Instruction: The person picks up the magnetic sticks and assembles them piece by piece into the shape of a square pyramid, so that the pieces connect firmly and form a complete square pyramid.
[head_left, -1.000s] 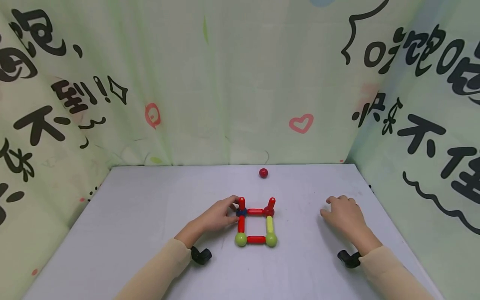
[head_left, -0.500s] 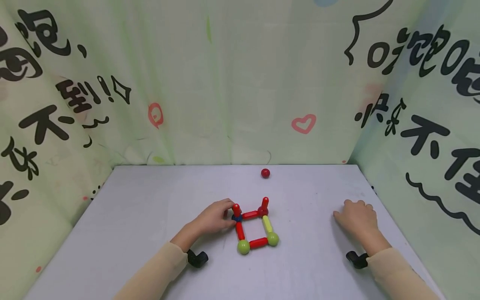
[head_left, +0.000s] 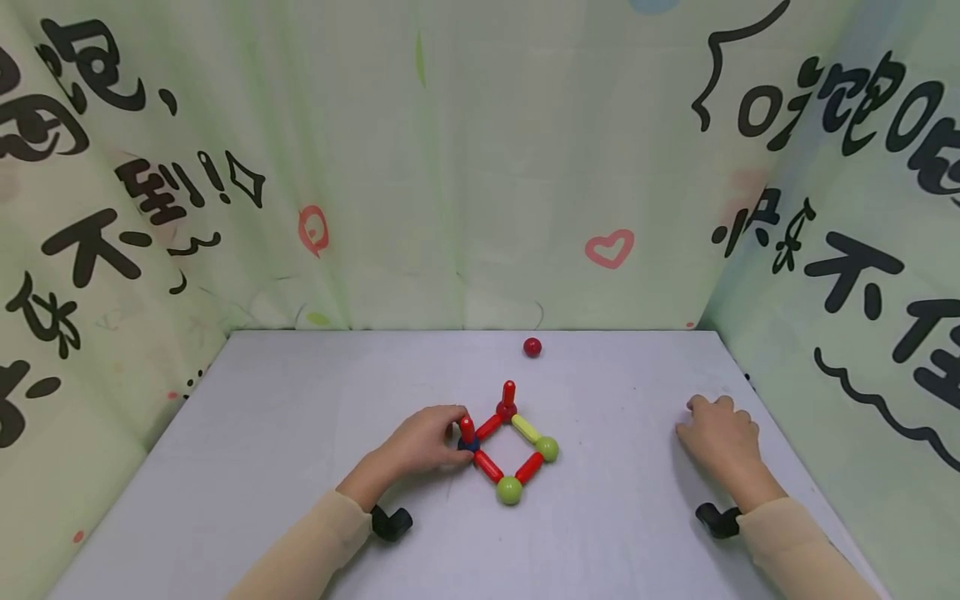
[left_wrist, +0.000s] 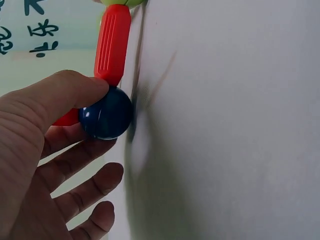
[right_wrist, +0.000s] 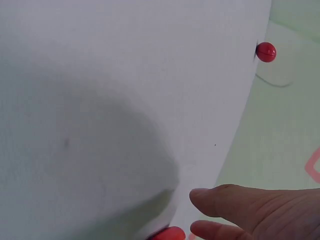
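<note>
And round swings the rod frame [head_left: 489,467] mid-way across the table [head_left: 315,392], square-on to diamond, likely a re-aligning turn; the left hand [head_left: 422,439] pinches its blue ball [left_wrist: 112,119], while the right hand [head_left: 723,435]'s grip, I can't tell

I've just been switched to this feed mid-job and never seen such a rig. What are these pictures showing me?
There is no robot: a person works with two bare hands. The wide picture comes from a camera worn on the head; the two close-ups come from cameras on the left and right wrists.

On the white table is a four-sided frame of rods and balls: one blue ball, one dark red ball and two green balls. A short red rod rises from the blue and dark red ones. A loose red ball lies near the far edge.

The left hand pinches the frame at its blue ball. The right hand holds nothing.
</note>
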